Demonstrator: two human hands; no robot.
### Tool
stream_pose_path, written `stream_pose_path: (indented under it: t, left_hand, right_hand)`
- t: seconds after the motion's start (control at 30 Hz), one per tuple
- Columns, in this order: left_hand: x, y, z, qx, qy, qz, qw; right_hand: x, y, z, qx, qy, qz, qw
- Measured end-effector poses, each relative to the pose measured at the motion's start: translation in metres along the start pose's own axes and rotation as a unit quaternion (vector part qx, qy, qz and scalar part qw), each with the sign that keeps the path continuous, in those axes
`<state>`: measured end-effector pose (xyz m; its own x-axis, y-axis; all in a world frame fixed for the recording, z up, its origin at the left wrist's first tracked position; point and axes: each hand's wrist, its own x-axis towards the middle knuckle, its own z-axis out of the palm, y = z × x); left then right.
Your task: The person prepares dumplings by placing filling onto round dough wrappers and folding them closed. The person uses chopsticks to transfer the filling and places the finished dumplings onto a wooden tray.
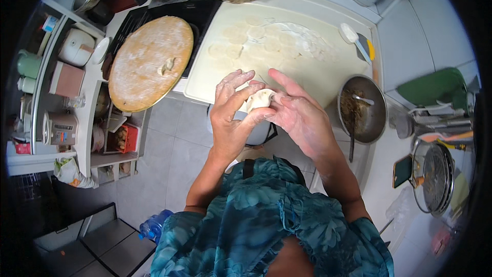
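Note:
A folded dough dumpling (260,100) is pinched between my two hands, above the near edge of a pale work board (203,79). My left hand (230,111) has its thumb below the dumpling and its fingers over the far side. From the right, my right hand (303,119) grips the dumpling's edge, its index finger pointing up and away. Flour dusts both hands. Round dough wrappers (234,34) lie on the board, beside loose flour (303,34). On a round floured wooden board (146,61) at the left sit finished-looking dumplings (166,66).
A metal bowl of filling (361,130) with a spoon and chopsticks stands at the right. A scoop of flour (348,33) lies at the board's far right corner. The round board rests over a black cooktop (207,11). Beyond the bowl is a phone (402,171).

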<state>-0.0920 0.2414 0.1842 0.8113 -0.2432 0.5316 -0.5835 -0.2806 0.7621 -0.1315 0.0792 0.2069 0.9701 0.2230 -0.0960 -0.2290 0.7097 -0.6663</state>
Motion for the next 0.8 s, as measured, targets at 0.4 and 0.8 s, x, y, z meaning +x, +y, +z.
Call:
stream_pose_path:
  t: [0.4,0.8]
  left_hand:
    - [0.019,-0.035,-0.018,-0.048,0.055,-0.056,0.996]
    - [0.023,-0.014,-0.014,-0.030,0.173,-0.037,0.984]
  right_hand:
    - [0.053,0.014,0.018,-0.114,0.039,0.023,0.992]
    - [0.064,0.009,0.022,-0.130,0.001,-0.061,0.990]
